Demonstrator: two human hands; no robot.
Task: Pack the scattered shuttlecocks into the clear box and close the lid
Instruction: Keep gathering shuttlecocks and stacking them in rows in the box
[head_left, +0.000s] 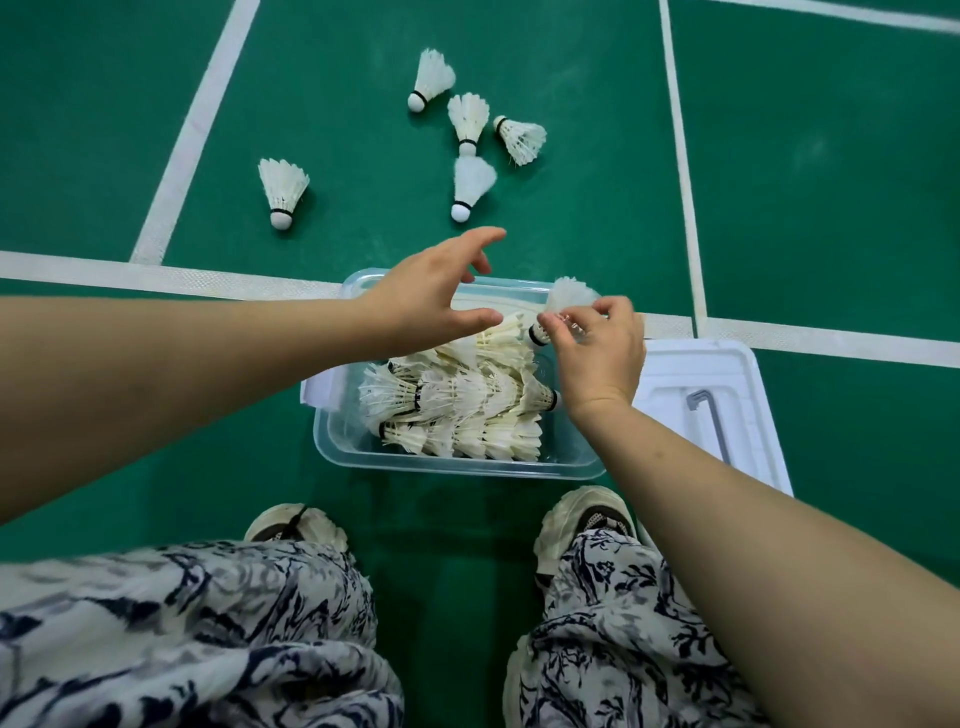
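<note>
Over the clear box (343, 441) on the green floor (571, 156), your right hand (597, 353) pinches one shuttlecock (569, 296), while your left hand (431, 296) reaches forward, fingers spread and holding nothing. Five shuttlecocks (470, 182) lie beyond; the lid (675, 379) rests just right of the box.

The floor (831, 182) was a green sports court with a faint sheen. White lines (679, 156) ran away across it, and a wider white band (104, 270) crossed them. The light was soft and even.
</note>
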